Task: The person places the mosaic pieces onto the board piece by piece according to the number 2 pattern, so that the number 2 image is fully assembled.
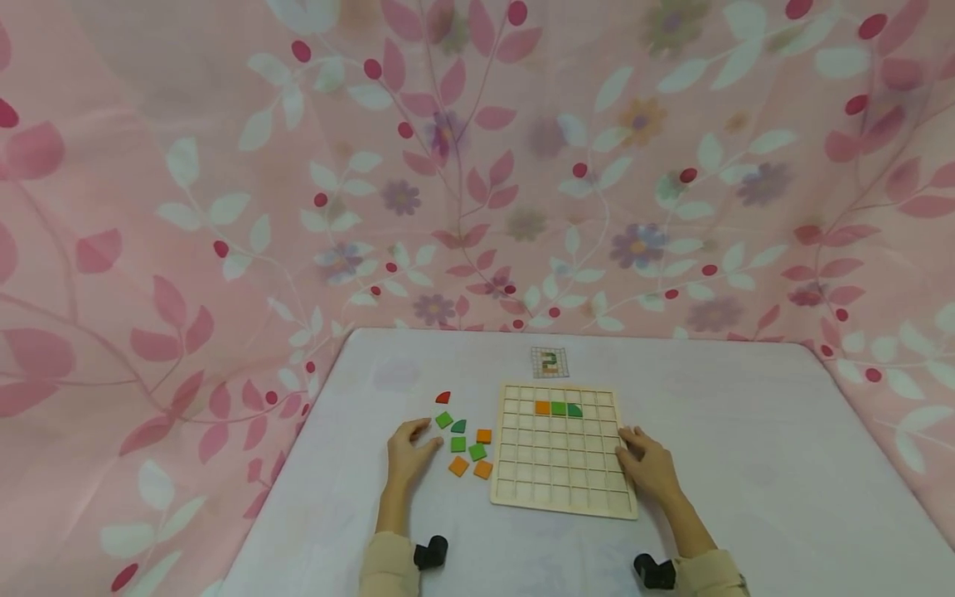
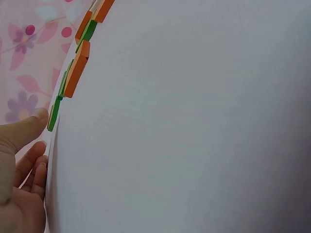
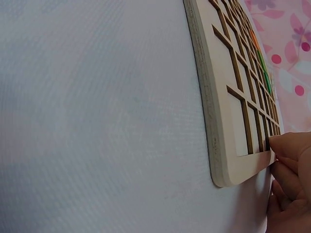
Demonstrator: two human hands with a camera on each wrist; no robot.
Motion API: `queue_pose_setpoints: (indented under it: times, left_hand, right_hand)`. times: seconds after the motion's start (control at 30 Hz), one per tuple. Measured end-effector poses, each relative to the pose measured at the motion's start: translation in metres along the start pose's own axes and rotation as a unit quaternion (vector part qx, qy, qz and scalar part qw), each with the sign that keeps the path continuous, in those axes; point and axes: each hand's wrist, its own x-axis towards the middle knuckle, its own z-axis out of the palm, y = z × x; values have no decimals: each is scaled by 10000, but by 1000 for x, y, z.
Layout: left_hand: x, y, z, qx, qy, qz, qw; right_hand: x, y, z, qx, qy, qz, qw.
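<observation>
Starting nearest, we logged two beige cuffs at the bottom: left sleeve (image 1: 390,568) and right sleeve (image 1: 709,574), each with a black wrist mount (image 1: 431,553) on its inner side. Next, we marked the left hand (image 1: 406,456) as released: fingers loosely bent, thumb apart, just beside the loose tiles. We tagged the right hand (image 1: 652,467) as grasping the right rim of the grid board (image 1: 561,474), thumb on top, fingers at the edge. The board lay flat on the white tablecloth (image 1: 761,439), right of the tiles.

Loose, nearer to farther, we counted three orange squares (image 1: 458,466), three light green squares (image 1: 458,444), somewhat mixed, a dark green quarter-round (image 1: 458,426) and a red quarter-round (image 1: 443,398), farthest. Two of the orange squares sat close to the board's left edge. In the second row from the far side, we saw an orange tile (image 1: 542,408), a green tile (image 1: 559,409) and a dark green rounded tile (image 1: 574,410), side by side. Beyond the board we noted a gridded card (image 1: 550,362) showing a "2", then a pink floral backdrop (image 1: 477,191).
</observation>
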Motion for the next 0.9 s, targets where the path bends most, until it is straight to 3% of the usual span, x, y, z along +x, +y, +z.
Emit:
queue_pose_setpoints:
  times: [0.17,0.27,0.47,0.63,0.9]
  left_hand:
    - [-11,7,-4,325,-815,271,9958]
    - [-15,11,-2,514,-1019,369,9928]
    - [-19,15,8,844,-667,703,9917]
    - [-19,17,18,883,-450,709,9925]
    - [-16,21,34,488,-287,870,9946]
  right_hand:
    - [0,-1,-2,-14,21,-29,10000]
    - [-1,-1,-2,-17,-49,47,10000]
    - [-1,-3,-1,-15,-118,174,9998]
    - [-1,-2,-1,-46,-131,203,9997]
    - [-1,-4,1,-58,-122,196,9997]
